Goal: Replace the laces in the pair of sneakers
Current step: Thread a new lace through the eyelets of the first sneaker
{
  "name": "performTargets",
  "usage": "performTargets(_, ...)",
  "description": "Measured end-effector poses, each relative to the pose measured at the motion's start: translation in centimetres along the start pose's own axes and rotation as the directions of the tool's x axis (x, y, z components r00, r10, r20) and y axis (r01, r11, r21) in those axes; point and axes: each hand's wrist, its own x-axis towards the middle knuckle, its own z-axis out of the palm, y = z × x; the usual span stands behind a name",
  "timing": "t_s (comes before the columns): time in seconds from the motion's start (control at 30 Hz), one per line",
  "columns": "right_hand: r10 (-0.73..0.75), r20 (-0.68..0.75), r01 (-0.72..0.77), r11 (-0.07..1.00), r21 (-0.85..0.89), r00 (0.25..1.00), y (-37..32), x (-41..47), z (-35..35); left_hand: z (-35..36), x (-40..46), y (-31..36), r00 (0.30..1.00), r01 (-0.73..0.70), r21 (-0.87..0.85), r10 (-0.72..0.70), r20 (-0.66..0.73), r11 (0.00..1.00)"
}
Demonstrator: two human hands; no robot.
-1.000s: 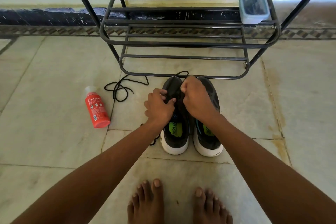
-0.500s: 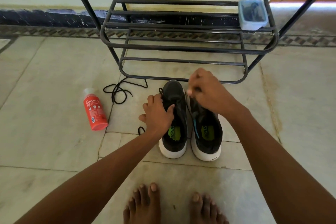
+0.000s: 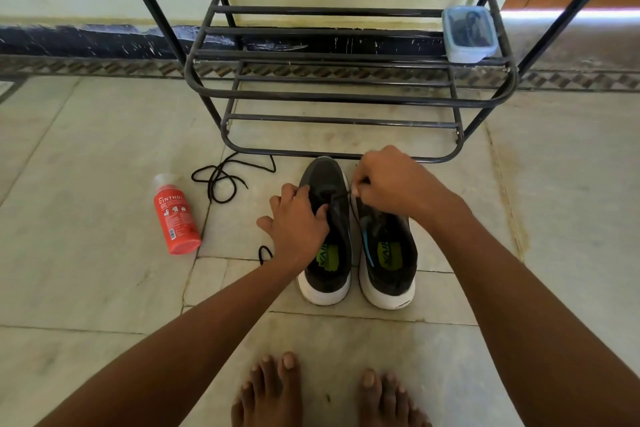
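The right hand [image 3: 391, 184], just right of the frame's centre, has its fingers curled and pinches the end of a thin black lace [image 3: 341, 196]. That lace runs taut to the left, across the tongue area of the left sneaker [image 3: 327, 232]. The hand hovers over the front part of the right sneaker [image 3: 386, 253] and hides its toe.

The left hand [image 3: 298, 218] lies on the outer side of the left sneaker. Its thumb hooks over the upper near the lace holes, and its other fingers curl down along the shoe's left side, gripping it.

Both sneakers stand side by side, touching or nearly so, in the middle of the frame on the pale stone floor [image 3: 86, 288]. They are dark with white soles and green insoles, heels toward the bottom of the frame, toes pointing up toward a black metal shoe rack [image 3: 346, 97].

A small loop of black lace shows beside the left wrist. Another loose lace [image 3: 221, 180] lies in a tangle on the floor, left of the shoes and near the rack's foot. Further left, a red bottle [image 3: 175, 218] lies on its side.

On the rack's right end, in the upper right of the frame, sits a clear lidded box [image 3: 469, 33] with something dark inside. Two bare feet [image 3: 273, 392] show at the bottom edge.
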Motion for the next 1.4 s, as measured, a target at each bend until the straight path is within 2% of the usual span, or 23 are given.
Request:
performTargets(0.1, -0.055, -0.108, 0.059, 0.998, 0.032, 0.993, -0.1, 0.0, -1.7, 0.2, 0.0, -0.1, 1.0, 0.008, 0.006, -0.008, -0.001, 1.0)
performTargets(0.27, -0.112, -0.179, 0.112, 0.994, -0.008, 0.978, -0.6, -0.2, -0.9, 0.2, 0.1, -0.1, 0.999, 0.02, -0.015, -0.019, 0.042, 1.0)
performTargets(0.37, -0.097, -0.215, 0.115, 0.991, 0.073, 0.972, -0.6, -0.1, -0.9, -0.4, 0.4, -0.4, 0.999, 0.031, -0.149, -0.027, 0.03, 0.988)
performTargets(0.43, -0.097, -0.217, 0.116, 0.99, 0.075, 0.971, -0.5, -0.1, -0.9, -1.6, 0.7, -0.5, 0.996, -0.076, -0.362, 0.084, 0.006, 0.929)
performTargets(0.5, -0.098, -0.259, 0.126, 0.988, 0.094, 0.961, -0.4, -0.2, -0.9, -3.3, 1.4, -0.3, 0.928, -0.226, -0.634, 0.361, 0.09, 0.739)
performTargets(0.57, -0.068, -0.302, 0.125, 0.977, 0.172, 0.951, -0.2, -0.5, -1.1, -4.7, 1.9, 0.5, 0.828, -0.221, -0.763, 0.531, 0.183, 0.607)
performTargets(0.6, -0.042, -0.3, 0.111, 0.97, 0.217, 0.953, -0.1, -0.7, -1.3, -5.0, 2.1, 1.0, 0.821, -0.206, -0.775, 0.537, 0.195, 0.597)
performTargets(0.67, 0.007, -0.257, 0.062, 0.963, 0.261, 0.966, 0.4, -0.9, -1.6, -5.5, 2.2, 2.2, 0.884, -0.151, -0.786, 0.438, 0.164, 0.6)
performTargets(0.73, 0.035, -0.174, 0.01, 0.968, 0.249, 0.984, 1.1, -1.0, -1.3, -5.6, 2.7, 2.5, 0.949, 0.011, -0.829, 0.256, 0.185, 0.559)
performTargets(0.77, 0.048, -0.129, -0.017, 0.973, 0.23, 0.991, 1.4, -1.2, -1.0, -5.5, 3.2, 2.4, 0.959, 0.123, -0.848, 0.16, 0.236, 0.516)
performTargets(0.87, 0.106, -0.041, -0.096, 0.977, 0.19, 0.994, 2.3, -1.6, -0.1, -5.7, 4.8, 1.4, 0.917, 0.391, -0.878, -0.03, 0.398, 0.275)
performTargets(0.93, 0.149, 0.008, -0.148, 0.972, 0.18, 0.989, 3.0, -1.8, 0.6, -5.9, 5.3, 0.7, 0.878, 0.478, -0.869, -0.041, 0.477, 0.124)
performTargets(1.1, 0.25, 0.058, -0.254, 0.963, 0.091, 0.966, 4.7, -1.9, 1.6, -6.2, 5.8, -0.1, 0.83, 0.557, -0.83, -0.048, 0.556, 0.028)
performTargets(1.17, 0.248, 0.016, -0.249, 0.964, 0.092, 0.969, 4.8, -1.9, 1.7, -6.4, 5.8, 0.1, 0.842, 0.539, -0.841, -0.064, 0.536, 0.051)
performTargets(1.23, 0.205, -0.074, -0.2, 0.977, 0.07, 0.976, 4.5, -1.8, 1.9, -6.4, 5.5, 0.4, 0.877, 0.479, -0.856, -0.067, 0.476, 0.195)
performTargets(1.33, 0.164, -0.126, -0.133, 0.966, 0.222, 0.978, 3.2, -1.8, 1.9, -5.7, 3.9, 0.2, 0.941, 0.297, -0.728, -0.062, 0.332, 0.618)
performTargets(1.4, 0.181, -0.155, -0.117, 0.929, 0.351, 0.971, 2.1, -2.0, 1.9, -5.3, 2.4, -0.4, 0.957, 0.031, -0.503, 0.121, 0.265, 0.864)
